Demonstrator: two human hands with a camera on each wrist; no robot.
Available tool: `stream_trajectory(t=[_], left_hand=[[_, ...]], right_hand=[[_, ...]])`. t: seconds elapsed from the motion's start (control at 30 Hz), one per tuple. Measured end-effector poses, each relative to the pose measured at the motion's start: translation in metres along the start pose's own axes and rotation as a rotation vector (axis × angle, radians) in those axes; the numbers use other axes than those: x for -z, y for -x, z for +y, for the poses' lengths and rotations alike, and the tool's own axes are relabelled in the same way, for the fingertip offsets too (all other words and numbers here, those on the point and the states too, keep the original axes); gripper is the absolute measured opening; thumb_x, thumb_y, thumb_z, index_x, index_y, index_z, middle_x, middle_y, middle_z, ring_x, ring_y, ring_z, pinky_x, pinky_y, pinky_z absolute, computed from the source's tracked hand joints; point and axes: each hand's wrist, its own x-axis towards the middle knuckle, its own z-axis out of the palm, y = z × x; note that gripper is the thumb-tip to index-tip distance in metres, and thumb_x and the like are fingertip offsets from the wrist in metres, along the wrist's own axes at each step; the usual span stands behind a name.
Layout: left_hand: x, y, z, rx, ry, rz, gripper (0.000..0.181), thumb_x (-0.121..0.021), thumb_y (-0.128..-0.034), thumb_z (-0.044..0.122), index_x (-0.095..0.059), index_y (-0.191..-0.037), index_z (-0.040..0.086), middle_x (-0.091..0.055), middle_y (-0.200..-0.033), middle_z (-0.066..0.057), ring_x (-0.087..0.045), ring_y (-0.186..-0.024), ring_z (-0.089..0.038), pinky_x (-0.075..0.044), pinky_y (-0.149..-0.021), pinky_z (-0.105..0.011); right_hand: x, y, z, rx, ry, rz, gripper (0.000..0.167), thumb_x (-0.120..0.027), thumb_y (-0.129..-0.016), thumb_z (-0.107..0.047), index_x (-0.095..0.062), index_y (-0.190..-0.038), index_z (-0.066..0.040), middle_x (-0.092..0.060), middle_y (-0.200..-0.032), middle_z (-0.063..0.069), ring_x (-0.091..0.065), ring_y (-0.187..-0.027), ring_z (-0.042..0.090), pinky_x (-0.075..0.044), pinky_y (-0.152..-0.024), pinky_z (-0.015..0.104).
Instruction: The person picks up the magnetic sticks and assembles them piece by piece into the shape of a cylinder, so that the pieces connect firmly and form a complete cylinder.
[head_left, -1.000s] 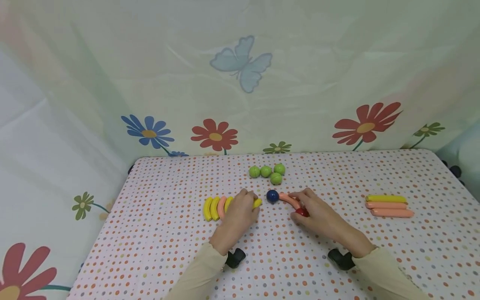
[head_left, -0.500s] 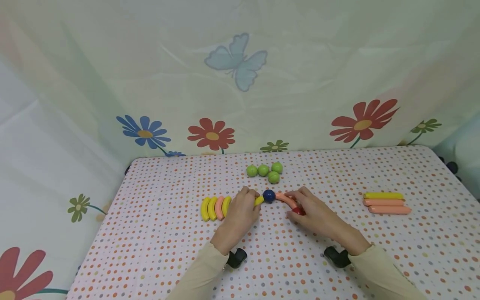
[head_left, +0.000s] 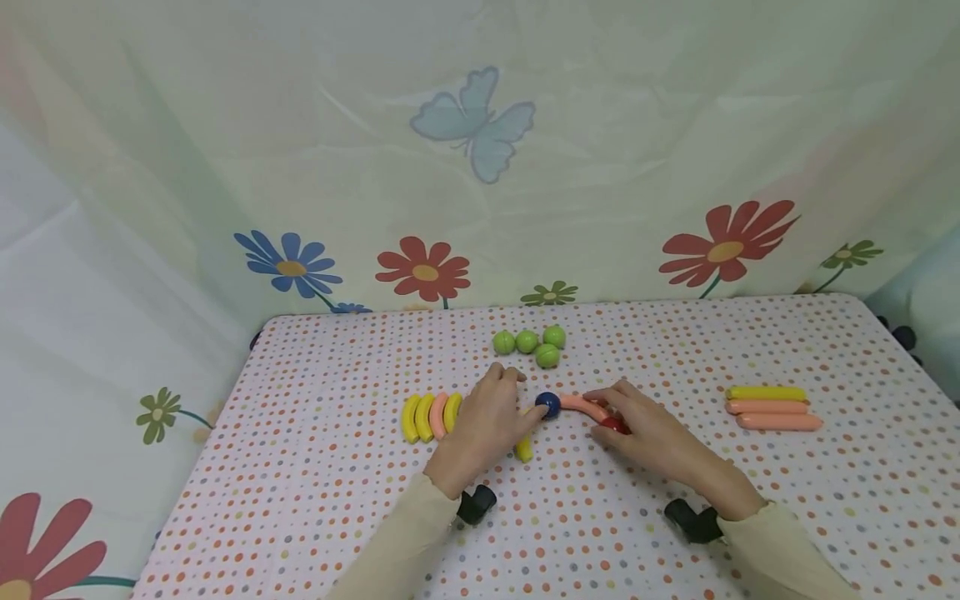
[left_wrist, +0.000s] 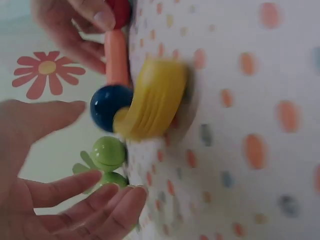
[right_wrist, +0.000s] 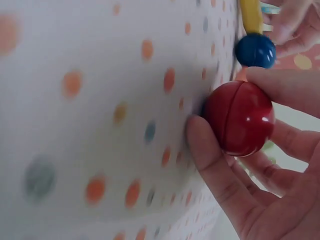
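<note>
My right hand (head_left: pixel 652 433) holds a red ball (right_wrist: pixel 240 118) between thumb and fingers. A pink curved rod (head_left: pixel 581 404) joins that ball to a dark blue ball (head_left: pixel 548 405). On the blue ball's other side, a yellow curved rod (left_wrist: pixel 155 100) touches it and points toward me in the head view. Close beside these two is my left hand (head_left: pixel 483 429), its fingers spread and nothing gripped. In the left wrist view, a gap shows between its fingers and the yellow rod. The left hand partly covers the yellow rod in the head view.
Several green balls (head_left: pixel 527 341) sit behind the hands. Left of the left hand lies a row of curved rods, yellow (head_left: pixel 424 417) and pink (head_left: pixel 438 416). A yellow straight rod (head_left: pixel 767 392) and two pink straight rods (head_left: pixel 780 422) lie at the right.
My left hand brought the yellow curved rod to the blue ball and then let it go. The rod swung toward me. The joined pieces shifted slightly right and nearer with my right hand.
</note>
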Motion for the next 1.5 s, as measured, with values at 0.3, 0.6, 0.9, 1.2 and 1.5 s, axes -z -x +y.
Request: stream_trajectory(t=[0.3,0.6,0.9,1.2,1.5], left_hand=[[-0.001,-0.042,0.018,-0.214,-0.211,-0.036,0.038,-0.060,-0.1072,0.017,-0.060,-0.141,-0.001,-0.051,-0.148,-0.015,-0.054,-0.127,-0.025,-0.059,-0.088,-0.030],[-0.003,-0.056,0.027,-0.211,-0.394,-0.079,0.040,-0.063,-0.1039,0.009,-0.060,-0.143,0.001,-0.051,-0.148,-0.016,-0.054,-0.131,-0.025,-0.060,-0.083,-0.027],[-0.006,-0.049,0.021,-0.197,-0.415,-0.070,0.027,-0.063,-0.1055,0.012,-0.068,-0.130,0.003,-0.057,-0.144,-0.016,-0.060,-0.126,-0.025,-0.062,-0.086,-0.036],[-0.001,-0.018,-0.005,-0.128,-0.294,-0.048,0.024,-0.077,-0.0974,0.019,-0.070,-0.114,0.003,-0.063,-0.109,-0.010,-0.061,-0.086,-0.017,-0.055,-0.065,-0.027],[0.008,0.004,-0.025,-0.061,-0.310,0.025,0.019,-0.070,-0.0986,0.016,-0.072,-0.102,-0.002,-0.064,-0.122,-0.021,-0.065,-0.098,-0.027,-0.060,-0.075,-0.032]], right_hand=[[0.016,0.021,0.024,-0.062,-0.033,-0.014,0.043,-0.077,-0.096,-0.013,-0.063,-0.133,0.003,-0.061,-0.112,0.011,-0.056,-0.088,0.019,-0.050,-0.071,0.035],[0.025,0.026,0.031,-0.064,-0.008,0.004,0.040,-0.076,-0.096,-0.011,-0.064,-0.131,0.004,-0.062,-0.109,0.010,-0.053,-0.085,0.016,-0.046,-0.066,0.029],[0.023,0.021,0.029,-0.070,-0.015,0.026,0.031,-0.074,-0.098,-0.011,-0.066,-0.123,0.006,-0.065,-0.102,0.007,-0.059,-0.078,0.013,-0.049,-0.063,0.027],[0.012,0.013,0.022,-0.074,-0.100,-0.039,0.021,-0.076,-0.096,-0.014,-0.070,-0.111,0.000,-0.060,-0.086,0.000,-0.052,-0.067,0.013,-0.042,-0.054,0.025],[0.000,-0.006,0.004,-0.078,-0.083,-0.015,0.023,-0.071,-0.101,-0.022,-0.069,-0.104,0.001,-0.057,-0.074,0.000,-0.049,-0.060,0.014,-0.038,-0.050,0.025]])
